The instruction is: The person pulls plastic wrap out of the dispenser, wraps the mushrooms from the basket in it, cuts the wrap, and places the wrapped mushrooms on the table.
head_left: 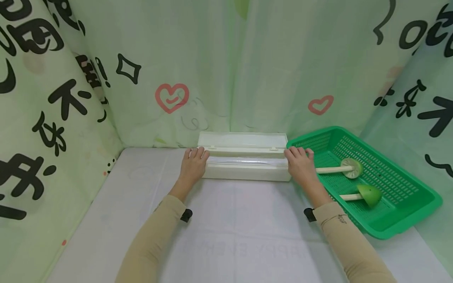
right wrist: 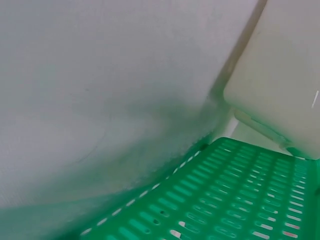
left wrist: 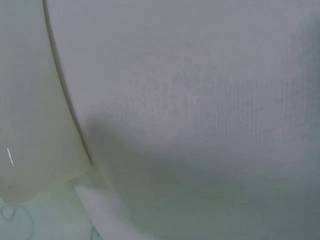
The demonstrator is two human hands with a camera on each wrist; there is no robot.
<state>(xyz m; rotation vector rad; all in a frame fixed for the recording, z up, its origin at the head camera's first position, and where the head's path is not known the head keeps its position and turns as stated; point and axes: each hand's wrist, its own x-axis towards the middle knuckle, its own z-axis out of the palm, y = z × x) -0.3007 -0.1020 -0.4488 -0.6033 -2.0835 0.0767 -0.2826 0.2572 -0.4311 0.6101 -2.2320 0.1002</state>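
Note:
A long white plastic-wrap dispenser box [head_left: 247, 171] lies on the table with its lid [head_left: 244, 140] raised at the back. Inside it a shiny roll of clear film [head_left: 247, 161] shows. At its left end my left hand [head_left: 194, 165] grips the box, fingertips over the back edge. My right hand [head_left: 300, 164] holds the other end in the same way, beside the green basket. In the left wrist view the dispenser's pale side [left wrist: 40, 115] fills the left edge; the right wrist view shows its corner [right wrist: 280, 85]. Both thumbs are hidden.
A green perforated basket [head_left: 396, 232] stands at the right, close to the dispenser's end. Two green mushroom-shaped things with pale stems lie in it, one cap [head_left: 369, 195] facing up. Printed curtains [head_left: 230, 78] close in the white-covered table [head_left: 233, 236] behind and at the sides.

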